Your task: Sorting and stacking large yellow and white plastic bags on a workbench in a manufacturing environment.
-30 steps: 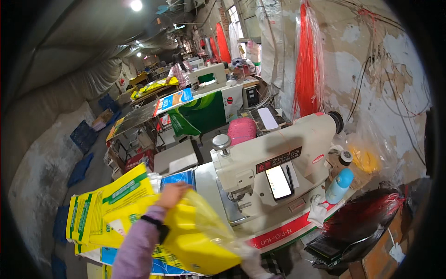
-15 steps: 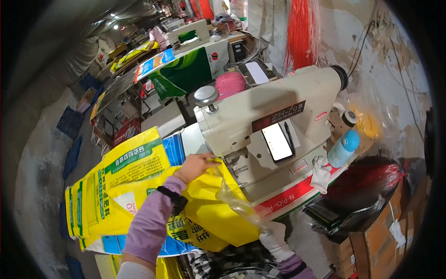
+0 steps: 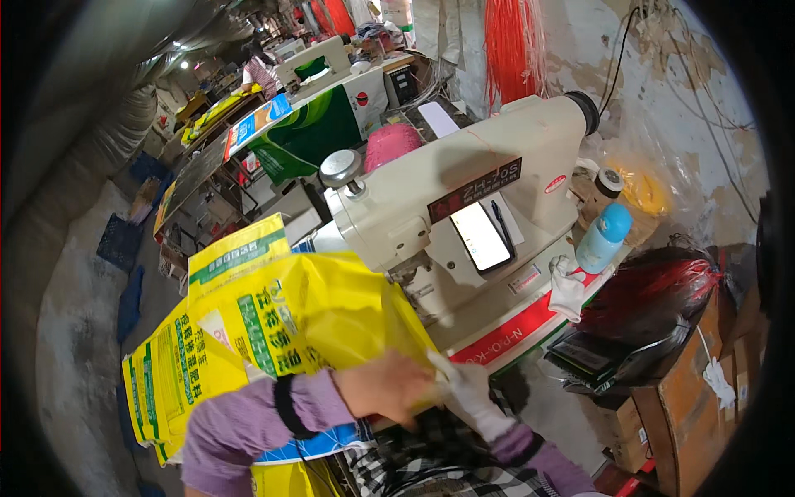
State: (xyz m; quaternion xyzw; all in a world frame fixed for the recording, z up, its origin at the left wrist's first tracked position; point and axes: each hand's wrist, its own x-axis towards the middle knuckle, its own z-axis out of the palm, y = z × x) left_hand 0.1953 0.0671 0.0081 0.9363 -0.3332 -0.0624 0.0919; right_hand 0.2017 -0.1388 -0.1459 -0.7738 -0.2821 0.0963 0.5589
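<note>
A yellow printed sack (image 3: 344, 302) lies bunched in front of the sewing machine (image 3: 464, 190), its far edge beside the needle area. My left hand (image 3: 387, 386), bare and smeared by motion, is over the sack's near edge; its fingers do not show clearly. My right hand (image 3: 470, 401), in a white glove, is closed on the sack's near right corner, just beside the left. More yellow sacks (image 3: 161, 381) lie layered to the left, with a blue-and-white one (image 3: 306, 443) partly showing beneath.
A lit phone (image 3: 482, 236) and a pen (image 3: 502, 220) rest on the machine bed. To the right are a blue bottle (image 3: 604, 238), a white glove (image 3: 566, 290), a dark plastic bag (image 3: 646, 294) and cardboard boxes (image 3: 671, 406). Another person (image 3: 263, 74) works at the back.
My left hand has moved from beside the needle area down and right to my right hand. The sack's near part has been drawn up and bulges; the clear film along its edge no longer shows.
</note>
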